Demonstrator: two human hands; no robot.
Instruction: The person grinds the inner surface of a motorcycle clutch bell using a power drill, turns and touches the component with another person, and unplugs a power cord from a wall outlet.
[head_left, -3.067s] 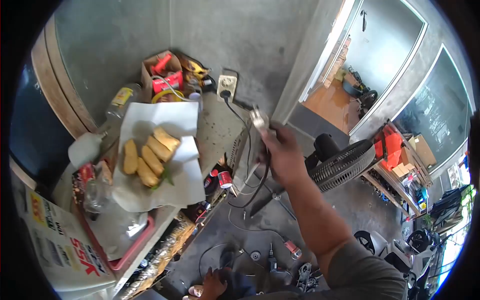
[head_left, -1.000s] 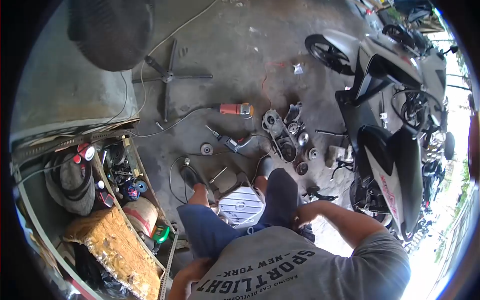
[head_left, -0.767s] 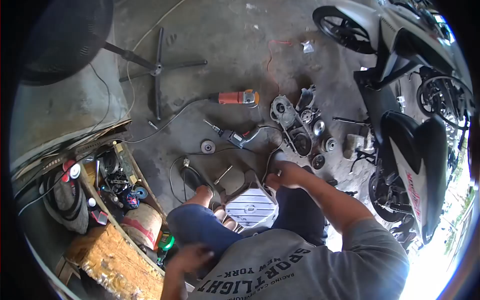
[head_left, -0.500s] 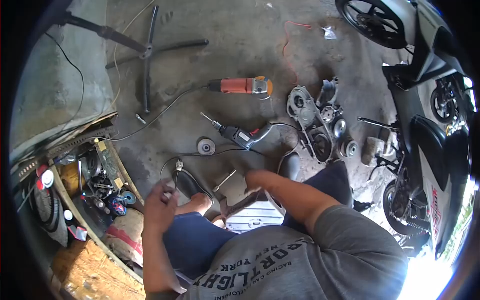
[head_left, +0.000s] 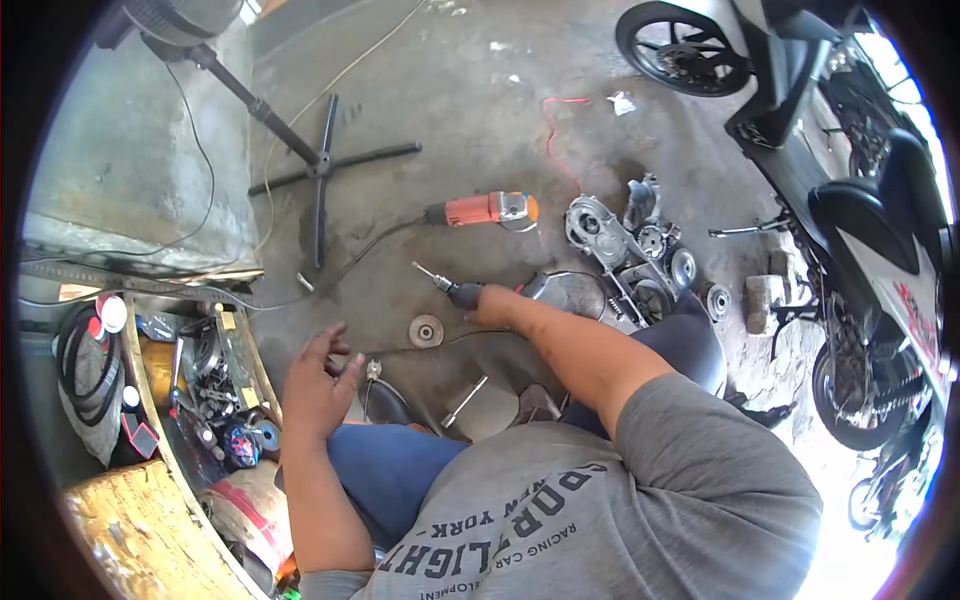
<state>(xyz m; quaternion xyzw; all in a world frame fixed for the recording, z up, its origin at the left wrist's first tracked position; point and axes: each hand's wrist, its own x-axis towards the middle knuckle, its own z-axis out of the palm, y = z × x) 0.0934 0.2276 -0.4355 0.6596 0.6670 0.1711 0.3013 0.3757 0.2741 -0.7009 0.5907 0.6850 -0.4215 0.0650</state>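
A power drill (head_left: pixel 463 294) lies on the concrete floor, its bit aimed toward the upper left. My right hand (head_left: pixel 494 307) is closed over its body and hides much of it. On the left, my left hand (head_left: pixel 322 378) is raised above my knee, fingers apart and nothing visible in it. Close to its thumb is a cord's plug (head_left: pixel 374 370). A round metal disc-like part (head_left: pixel 426 331) rests below the drill. Nearer my body is a T-shaped metal tool (head_left: pixel 465 402).
An orange angle grinder (head_left: pixel 472 210) lies ahead. Engine parts (head_left: pixel 620 240) are spread to the right, beside a parked motorcycle (head_left: pixel 850 240). A fan stand (head_left: pixel 320 168) occupies the upper left. A wooden-edged bin (head_left: pixel 165 425) holds tools on my left.
My right hand has moved forward from near my legs onto the drill. My left hand's fingers have spread. The whole view has shifted slightly.
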